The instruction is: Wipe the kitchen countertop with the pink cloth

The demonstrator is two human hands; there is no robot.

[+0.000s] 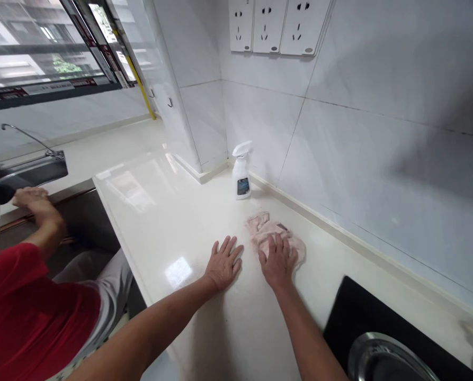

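My left hand (222, 264) lies flat on the white countertop (172, 233), open with its fingers spread and nothing in it. To its right, my right hand (278, 261) grips a crumpled pale pink cloth (260, 227) with bent fingers and presses it against the counter. Part of the cloth is hidden under the palm. Beyond the cloth, close to the tiled wall, a white spray bottle (241, 174) with a dark label stands upright.
A black cooktop (349, 312) with a metal ring (363, 344) sits at the lower right. On the left, a person in a red shirt (49, 301) crouches beside the counter near a sink (37, 172). Wall sockets (265, 26) are above the spray bottle.
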